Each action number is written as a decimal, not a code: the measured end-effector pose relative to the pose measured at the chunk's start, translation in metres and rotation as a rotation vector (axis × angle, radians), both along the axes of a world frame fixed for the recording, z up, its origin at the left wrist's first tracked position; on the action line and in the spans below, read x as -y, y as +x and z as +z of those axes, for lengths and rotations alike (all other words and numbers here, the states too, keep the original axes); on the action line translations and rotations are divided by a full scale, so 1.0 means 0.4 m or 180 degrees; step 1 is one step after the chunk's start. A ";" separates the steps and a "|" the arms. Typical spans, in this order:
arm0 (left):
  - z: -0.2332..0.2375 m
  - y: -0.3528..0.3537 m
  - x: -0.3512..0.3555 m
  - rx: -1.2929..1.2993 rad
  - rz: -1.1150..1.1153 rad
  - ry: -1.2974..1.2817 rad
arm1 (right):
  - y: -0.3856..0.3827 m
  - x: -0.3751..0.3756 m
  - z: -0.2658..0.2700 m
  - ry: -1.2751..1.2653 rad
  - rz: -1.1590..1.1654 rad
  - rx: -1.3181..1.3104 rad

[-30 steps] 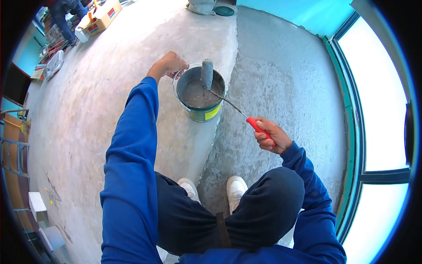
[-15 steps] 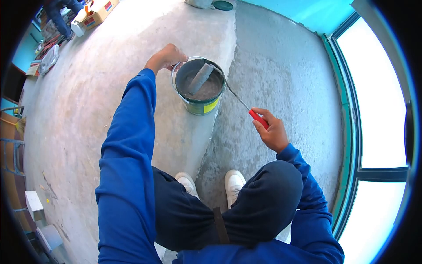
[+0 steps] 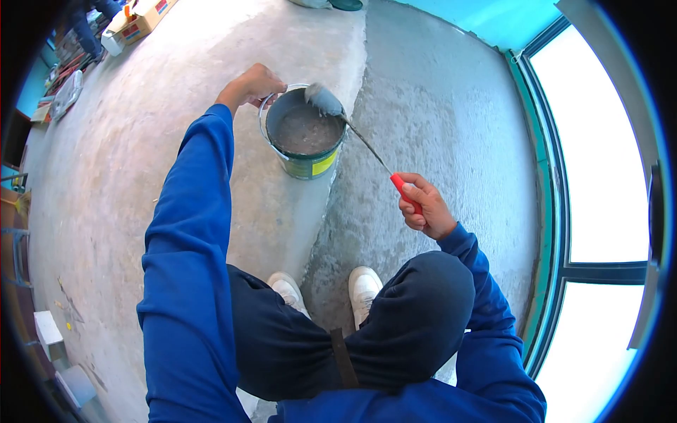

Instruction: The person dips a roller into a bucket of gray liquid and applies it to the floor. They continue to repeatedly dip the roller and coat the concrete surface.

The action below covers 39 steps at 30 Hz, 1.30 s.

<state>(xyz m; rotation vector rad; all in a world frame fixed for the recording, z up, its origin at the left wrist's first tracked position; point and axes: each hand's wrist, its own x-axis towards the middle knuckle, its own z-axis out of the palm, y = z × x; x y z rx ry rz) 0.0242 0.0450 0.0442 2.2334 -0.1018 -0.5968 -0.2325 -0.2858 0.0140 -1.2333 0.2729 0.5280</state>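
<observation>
A dark bucket (image 3: 310, 166) with a yellow label stands on the floor in front of my feet, grey wet material (image 3: 308, 132) inside. My left hand (image 3: 257, 85) is closed at the bucket's upper left rim, on its wire handle (image 3: 262, 120). Around the red grip of a paint roller (image 3: 402, 189) are the fingers of my right hand (image 3: 429, 206). The roller's coated sleeve (image 3: 324, 99) is over the bucket's upper right rim, tilted, and its metal rod runs down to the grip.
Darker, wet-looking floor (image 3: 423, 134) lies right of the bucket, beside a glazed frame (image 3: 557, 204). A cardboard box (image 3: 144, 20) and a person's leg (image 3: 83, 32) are at the upper left. A white container (image 3: 77, 384) is at the lower left.
The roller sleeve has risen from inside the bucket to its upper right rim and turned. My left hand stays at the handle. The whole view has shifted slightly.
</observation>
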 end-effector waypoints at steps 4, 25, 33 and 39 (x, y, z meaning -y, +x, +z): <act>-0.004 0.003 0.002 0.0013 -0.0009 0.0029 | -0.002 0.017 -0.011 0.1206 0.0032 -0.0420; -0.028 0.018 -0.009 -0.0003 -0.0258 0.0193 | -0.784 0.175 -0.184 -0.2678 -0.1505 -0.0658; -0.006 -0.001 0.020 0.0013 -0.0221 0.0337 | -0.636 0.166 -0.253 -0.2552 -0.1505 -0.1329; 0.002 -0.009 0.034 0.0046 -0.0209 0.0432 | -0.316 0.296 -0.435 -0.3683 -0.1730 0.0504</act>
